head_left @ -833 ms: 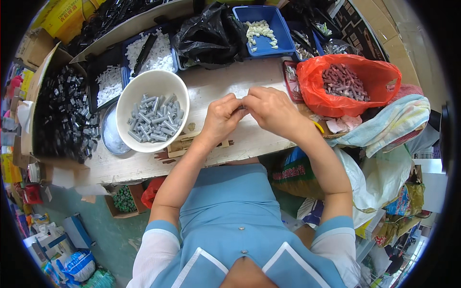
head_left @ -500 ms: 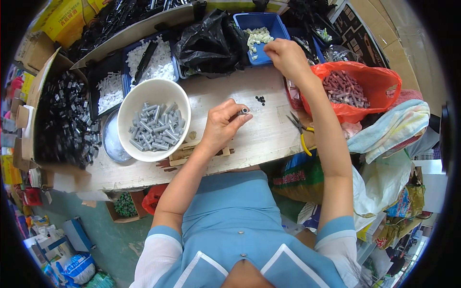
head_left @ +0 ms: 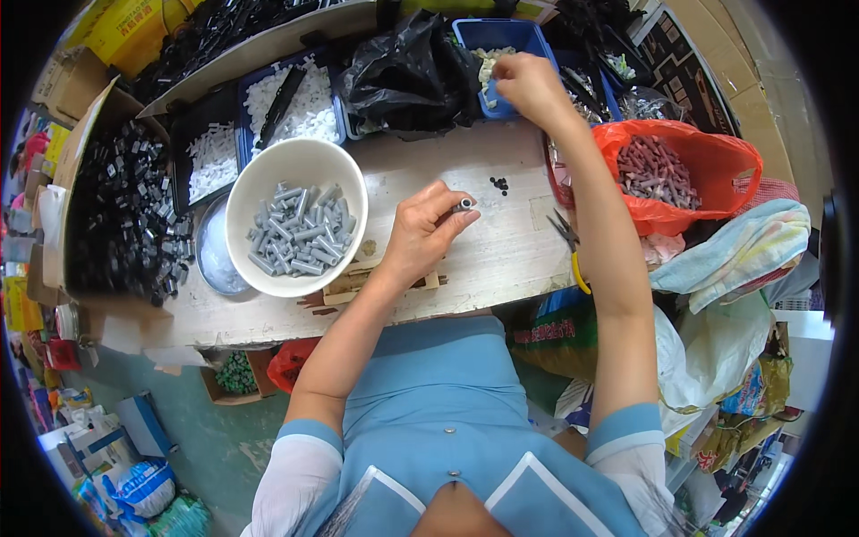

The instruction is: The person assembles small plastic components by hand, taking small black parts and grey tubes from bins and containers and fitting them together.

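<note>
Away from the left hand, where it was 0.8 seconds ago, the right hand now reaches over the blue bin, fingertips by its cream pieces; whether it grasps one I cannot tell. Between thumb and fingers, the left hand pinches a small tube. Just beyond its fingertips lie black beads; left of it stands a white bowl of grey tubes.

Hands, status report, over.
Left hand holds tube. Right hand at blue bin, grip unclear. Black bits nearby, right of tube.
</note>
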The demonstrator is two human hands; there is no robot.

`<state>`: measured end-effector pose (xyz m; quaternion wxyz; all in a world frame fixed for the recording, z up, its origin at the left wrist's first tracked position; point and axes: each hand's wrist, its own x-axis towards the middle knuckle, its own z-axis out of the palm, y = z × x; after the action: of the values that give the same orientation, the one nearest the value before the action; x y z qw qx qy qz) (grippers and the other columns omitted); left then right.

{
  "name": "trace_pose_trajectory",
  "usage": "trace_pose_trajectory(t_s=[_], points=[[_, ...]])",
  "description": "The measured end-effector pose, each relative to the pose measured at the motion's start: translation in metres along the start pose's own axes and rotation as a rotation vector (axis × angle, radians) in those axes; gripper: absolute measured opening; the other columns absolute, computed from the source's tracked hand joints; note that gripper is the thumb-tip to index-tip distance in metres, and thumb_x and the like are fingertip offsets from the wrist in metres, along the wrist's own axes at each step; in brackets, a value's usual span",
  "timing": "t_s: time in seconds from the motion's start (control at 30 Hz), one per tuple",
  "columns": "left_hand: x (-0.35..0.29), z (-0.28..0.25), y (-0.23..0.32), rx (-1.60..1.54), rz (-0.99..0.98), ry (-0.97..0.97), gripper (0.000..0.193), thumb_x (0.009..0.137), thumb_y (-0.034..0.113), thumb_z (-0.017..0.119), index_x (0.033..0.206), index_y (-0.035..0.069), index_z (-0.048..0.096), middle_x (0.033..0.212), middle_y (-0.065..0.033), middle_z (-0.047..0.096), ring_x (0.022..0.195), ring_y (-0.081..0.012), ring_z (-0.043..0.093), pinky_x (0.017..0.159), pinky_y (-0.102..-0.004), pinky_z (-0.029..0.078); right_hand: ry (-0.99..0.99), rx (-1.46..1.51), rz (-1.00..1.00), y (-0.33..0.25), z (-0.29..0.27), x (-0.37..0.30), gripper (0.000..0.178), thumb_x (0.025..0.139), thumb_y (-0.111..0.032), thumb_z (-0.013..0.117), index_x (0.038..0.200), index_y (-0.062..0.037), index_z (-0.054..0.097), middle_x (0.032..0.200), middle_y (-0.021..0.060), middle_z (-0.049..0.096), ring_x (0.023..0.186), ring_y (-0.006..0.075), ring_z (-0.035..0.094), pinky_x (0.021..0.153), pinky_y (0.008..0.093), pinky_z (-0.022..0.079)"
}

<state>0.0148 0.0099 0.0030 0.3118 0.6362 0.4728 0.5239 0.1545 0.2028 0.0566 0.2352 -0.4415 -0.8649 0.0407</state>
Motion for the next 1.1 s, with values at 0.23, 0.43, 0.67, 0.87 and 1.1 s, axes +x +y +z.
trace_pose_trajectory(t_s=[0.23,0.43,0.67,0.87,1.1], points=[[-0.001,0.001,0.001,-0.062,0.031,0.038,0.013,0.075,0.006,0.066,0.086,0.001,0.062,0.072,-0.003,0.05,0.056,-0.0089,0.044,0.05,-0.0232,0.037,-0.239,0.93,0.191,-0.063,-0.052,-0.083,0.01,0.078,-0.004,0.062,0.085,0.0015,0.063,0.072,0.0018,0.061,0.061,0.007,0.054,0.056,0.0189,0.045],[-0.003,0.004,-0.002,-0.125,0.006,-0.024,0.014,0.075,0.005,0.065,0.088,0.001,0.061,0.071,-0.0049,0.053,0.056,-0.0111,0.046,0.049,-0.0245,0.037,-0.166,0.724,-0.049,-0.07,-0.034,-0.116,0.006,0.077,-0.002,0.06,0.079,0.003,0.058,0.07,0.0053,0.057,0.056,0.0093,0.053,0.05,0.0216,0.042],[-0.002,0.003,0.003,-0.094,0.039,-0.022,0.014,0.075,0.004,0.065,0.087,-0.001,0.059,0.068,-0.0059,0.051,0.056,-0.0136,0.046,0.05,-0.0261,0.037,-0.083,0.582,-0.213,-0.074,-0.031,-0.12,0.005,0.077,-0.001,0.058,0.08,0.0018,0.056,0.069,0.01,0.055,0.062,0.0212,0.054,0.054,0.0292,0.041],[-0.003,0.001,0.002,-0.044,0.065,-0.003,0.011,0.074,0.004,0.065,0.08,-0.002,0.057,0.064,-0.0062,0.05,0.054,-0.0146,0.045,0.049,-0.0275,0.036,-0.041,0.511,-0.267,-0.081,-0.026,-0.117,0.007,0.076,0.0,0.058,0.076,0.0015,0.051,0.067,0.0119,0.053,0.062,0.027,0.053,0.054,0.0323,0.041],[-0.005,-0.001,-0.003,-0.055,0.004,-0.049,0.011,0.074,0.005,0.064,0.077,-0.002,0.057,0.06,-0.0058,0.05,0.052,-0.0133,0.044,0.048,-0.0285,0.035,-0.121,0.505,-0.109,-0.086,-0.019,-0.12,0.011,0.072,0.0,0.059,0.072,0.002,0.049,0.066,0.0143,0.054,0.061,0.0284,0.054,0.054,0.0329,0.041]])
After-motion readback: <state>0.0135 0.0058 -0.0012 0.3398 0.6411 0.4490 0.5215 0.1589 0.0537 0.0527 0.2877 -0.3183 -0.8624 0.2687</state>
